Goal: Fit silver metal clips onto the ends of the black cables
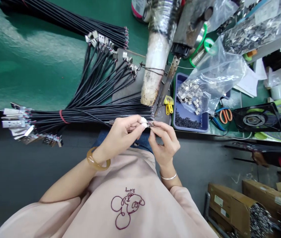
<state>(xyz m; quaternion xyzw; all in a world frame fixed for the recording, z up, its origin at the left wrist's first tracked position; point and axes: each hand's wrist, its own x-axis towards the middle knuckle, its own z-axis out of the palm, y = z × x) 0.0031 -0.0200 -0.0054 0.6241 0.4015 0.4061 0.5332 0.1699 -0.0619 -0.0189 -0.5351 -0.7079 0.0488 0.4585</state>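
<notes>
My left hand (122,134) pinches the end of a black cable (110,122) from the bundle lying along the table's near edge. My right hand (165,140) pinches a small metal connector shell (151,124) against that cable end. The two hands meet fingertip to fingertip just below the bundle's cut ends (151,114). A red band (61,116) ties the bundle (93,114), whose other ends carry silver USB plugs (14,120) at the left. A second fan of cables with metal tips (105,59) lies on the green mat behind.
A blue tray (177,124) holds small black parts, with a plastic bag of metal shells (205,86) resting in it. A wrapped soldering tool (155,66), orange-handled scissors (226,115), a small fan (254,118) and cardboard boxes (232,206) lie around.
</notes>
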